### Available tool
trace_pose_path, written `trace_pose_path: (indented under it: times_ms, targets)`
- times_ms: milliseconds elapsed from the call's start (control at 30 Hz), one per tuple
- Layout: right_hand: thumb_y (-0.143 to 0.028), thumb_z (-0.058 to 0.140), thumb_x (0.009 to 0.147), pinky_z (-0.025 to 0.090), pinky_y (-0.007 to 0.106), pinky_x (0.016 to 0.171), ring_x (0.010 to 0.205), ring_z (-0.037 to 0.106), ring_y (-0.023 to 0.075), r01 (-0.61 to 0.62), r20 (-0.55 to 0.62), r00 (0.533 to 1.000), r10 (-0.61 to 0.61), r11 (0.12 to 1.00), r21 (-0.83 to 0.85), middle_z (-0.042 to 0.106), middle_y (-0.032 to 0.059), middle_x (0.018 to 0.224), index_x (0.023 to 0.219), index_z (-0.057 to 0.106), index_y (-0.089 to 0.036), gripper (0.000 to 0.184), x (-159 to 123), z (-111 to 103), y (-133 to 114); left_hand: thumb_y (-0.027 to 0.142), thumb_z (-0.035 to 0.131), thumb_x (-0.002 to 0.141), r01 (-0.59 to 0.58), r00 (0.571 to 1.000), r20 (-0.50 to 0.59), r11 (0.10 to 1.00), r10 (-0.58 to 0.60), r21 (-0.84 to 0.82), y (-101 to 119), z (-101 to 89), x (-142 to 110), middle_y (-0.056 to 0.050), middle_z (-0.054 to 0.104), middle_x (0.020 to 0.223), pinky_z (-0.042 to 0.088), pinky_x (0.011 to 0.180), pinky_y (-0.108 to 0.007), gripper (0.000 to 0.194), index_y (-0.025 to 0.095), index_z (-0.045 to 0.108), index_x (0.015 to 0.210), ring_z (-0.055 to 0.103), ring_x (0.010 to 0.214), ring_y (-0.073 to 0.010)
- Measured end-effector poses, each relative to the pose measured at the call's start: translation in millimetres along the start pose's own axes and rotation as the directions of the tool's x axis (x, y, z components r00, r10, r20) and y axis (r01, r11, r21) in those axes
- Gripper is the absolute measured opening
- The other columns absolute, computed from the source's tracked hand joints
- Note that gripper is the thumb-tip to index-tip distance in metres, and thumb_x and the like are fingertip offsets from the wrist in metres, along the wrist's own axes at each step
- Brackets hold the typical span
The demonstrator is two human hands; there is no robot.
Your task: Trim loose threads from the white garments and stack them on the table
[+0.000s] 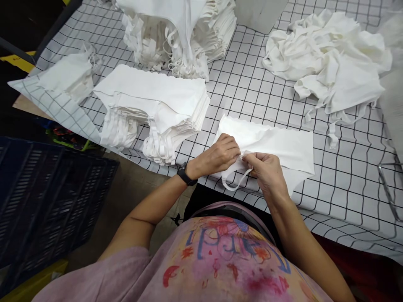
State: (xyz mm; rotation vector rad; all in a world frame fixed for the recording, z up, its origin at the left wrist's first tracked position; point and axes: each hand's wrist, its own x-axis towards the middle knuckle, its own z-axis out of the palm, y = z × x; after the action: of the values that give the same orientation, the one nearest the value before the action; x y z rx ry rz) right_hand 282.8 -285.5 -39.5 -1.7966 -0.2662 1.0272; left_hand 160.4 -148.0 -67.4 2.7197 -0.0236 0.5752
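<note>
A white strappy garment, like a camisole or bra top, lies flat on the checked cloth in front of me. Its scalloped edge faces away, and a thin strap loops toward my body. My left hand, with a dark watch on the wrist, is closed in a pinch at the strap's upper end. Close beside it, my right hand pinches the same strap area between thumb and fingers. The exact spot between the fingertips is too small to make out.
Left of the garment is a neat stack of similar white garments, with a taller stack behind it. A loose white heap lies at the right. Dark blue crates stand on the floor at left. A metal wire piece is at the right edge.
</note>
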Motion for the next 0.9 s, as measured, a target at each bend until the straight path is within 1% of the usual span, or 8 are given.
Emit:
trace_pose_path:
  times_ms: [200, 333, 467, 500, 633, 733, 800, 900]
  targets:
    - [-0.026, 0.073, 0.069, 0.024, 0.023, 0.044, 0.046, 0.036, 0.0065, 0.055, -0.130, 0.990, -0.052, 0.998, 0.020, 0.048, -0.0045, 0.050, 0.055, 0.062, -0.017, 0.020, -6, 9, 3, 0.013, 0.049, 0.102, 0.030, 0.994, -0.107, 1.000, -0.028, 0.008, 3, 9.6, -2, -0.006, 0.070, 0.089, 0.049, 0.092, -0.039, 0.022, 0.016, 0.064, 0.087, 0.059, 0.092, -0.0204]
    - [-0.026, 0.073, 0.070, 0.025, 0.022, 0.043, 0.045, 0.036, 0.0059, 0.074, -0.148, 0.987, -0.064, 0.995, 0.063, 0.048, -0.0052, 0.049, 0.055, 0.061, -0.017, 0.021, -7, 13, 6, 0.013, 0.049, 0.102, 0.027, 0.994, -0.104, 0.999, -0.024, 0.030, 9, 7.8, -2, -0.007, 0.070, 0.091, 0.048, 0.092, -0.040, 0.022, 0.017, 0.064, 0.086, 0.060, 0.094, -0.0215]
    - [-0.027, 0.073, 0.070, 0.025, 0.022, 0.042, 0.044, 0.035, 0.0057, 0.099, -0.194, 0.978, -0.080, 0.991, 0.092, 0.046, -0.0058, 0.049, 0.055, 0.059, -0.017, 0.022, -11, 14, 8, 0.013, 0.049, 0.102, 0.036, 0.992, -0.122, 0.998, -0.029, 0.054, 16, 5.1, -4, -0.006, 0.070, 0.088, 0.045, 0.092, -0.040, 0.021, 0.017, 0.063, 0.086, 0.059, 0.091, -0.0208]
    - [-0.027, 0.072, 0.071, 0.025, 0.022, 0.041, 0.044, 0.035, 0.0058, 0.100, -0.179, 0.980, -0.084, 0.992, 0.079, 0.047, -0.0056, 0.049, 0.056, 0.060, -0.017, 0.021, -12, 14, 8, 0.011, 0.049, 0.101, 0.045, 0.990, -0.133, 0.997, -0.036, 0.060, 18, 4.9, -4, -0.006, 0.071, 0.088, 0.044, 0.093, -0.040, 0.021, 0.017, 0.063, 0.087, 0.060, 0.091, -0.0206]
    - [-0.024, 0.067, 0.071, 0.026, 0.021, 0.041, 0.043, 0.036, 0.0057, 0.081, -0.045, 0.996, -0.080, 0.997, 0.014, 0.049, -0.0046, 0.050, 0.055, 0.059, -0.017, 0.020, -13, 12, 5, 0.008, 0.048, 0.100, 0.044, 0.987, -0.156, 0.998, -0.035, 0.054, 21, 3.8, -4, -0.005, 0.074, 0.093, 0.041, 0.096, -0.041, 0.020, 0.018, 0.063, 0.091, 0.062, 0.095, -0.0201]
    - [-0.024, 0.069, 0.071, 0.026, 0.021, 0.041, 0.043, 0.036, 0.0057, 0.088, -0.075, 0.994, -0.086, 0.996, 0.027, 0.048, -0.0046, 0.049, 0.054, 0.059, -0.017, 0.020, -10, 7, 3, 0.009, 0.049, 0.100, 0.054, 0.983, -0.178, 0.997, -0.044, 0.053, 22, 2.9, -3, -0.005, 0.074, 0.093, 0.040, 0.097, -0.041, 0.019, 0.017, 0.064, 0.091, 0.062, 0.094, -0.0196]
    - [-0.025, 0.073, 0.070, 0.024, 0.021, 0.041, 0.043, 0.035, 0.0051, 0.079, -0.058, 0.995, -0.075, 0.995, 0.053, 0.048, -0.0046, 0.049, 0.052, 0.058, -0.017, 0.024, -8, 2, 2, 0.011, 0.051, 0.100, 0.104, 0.977, -0.191, 0.994, -0.095, 0.043, 22, 3.6, -2, -0.005, 0.075, 0.092, 0.040, 0.094, -0.041, 0.016, 0.017, 0.064, 0.091, 0.062, 0.092, -0.0194]
    - [-0.027, 0.078, 0.067, 0.020, 0.021, 0.041, 0.044, 0.033, 0.0041, 0.037, 0.025, 0.999, -0.040, 0.993, 0.113, 0.047, -0.0045, 0.049, 0.051, 0.058, -0.016, 0.028, -5, -3, 2, 0.014, 0.055, 0.099, 0.196, 0.965, -0.174, 0.980, -0.197, -0.023, 23, 6.9, -1, -0.002, 0.076, 0.089, 0.039, 0.089, -0.039, 0.014, 0.018, 0.064, 0.089, 0.064, 0.089, -0.0182]
